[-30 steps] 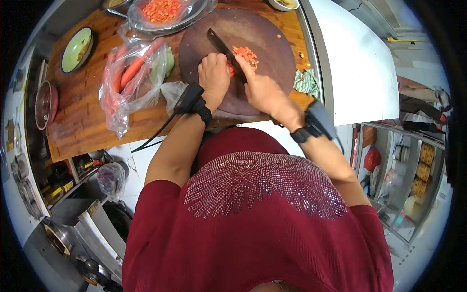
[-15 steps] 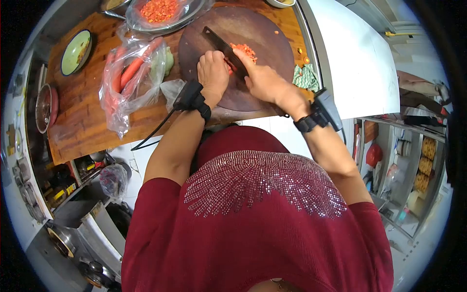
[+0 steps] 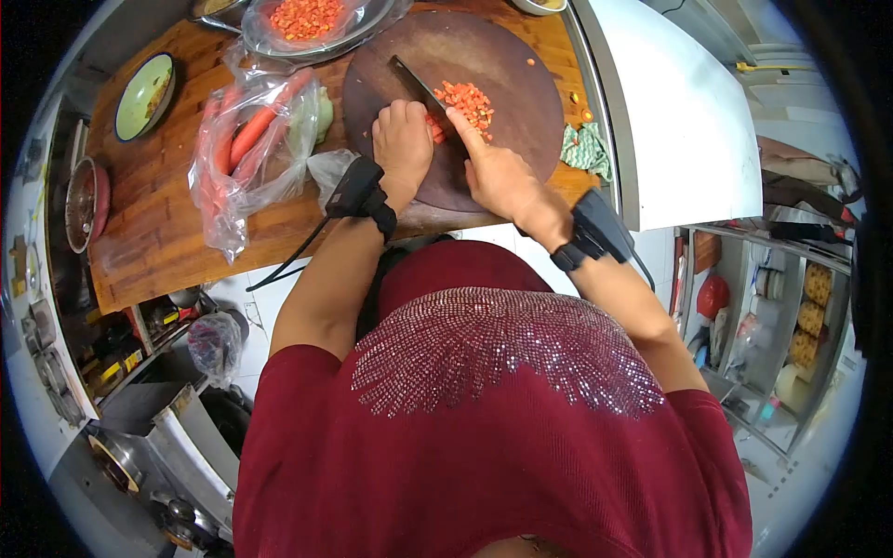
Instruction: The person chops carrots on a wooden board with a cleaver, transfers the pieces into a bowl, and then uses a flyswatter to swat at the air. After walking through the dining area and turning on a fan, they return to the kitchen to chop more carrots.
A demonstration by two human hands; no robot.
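Observation:
On the round chopping board, my right hand is closed around the handle of a dark cleaver, its index finger along the blade. The cleaver slants up and to the left, spine upward. My left hand is left of the blade, with curled fingers pressing on orange carrot; most of that piece is hidden under the hand and blade. Diced carrot lies in a loose pile right of the cleaver.
A clear plastic bag of whole carrots lies left of the board. Behind it is a metal basin holding diced carrot. A green bowl stands at the far left, and a checked cloth lies right of the board.
The blade has turned more upright and sits slightly closer to my left hand, showing more of the diced carrot. My right wrist has shifted left and down; my left hand has edged left.

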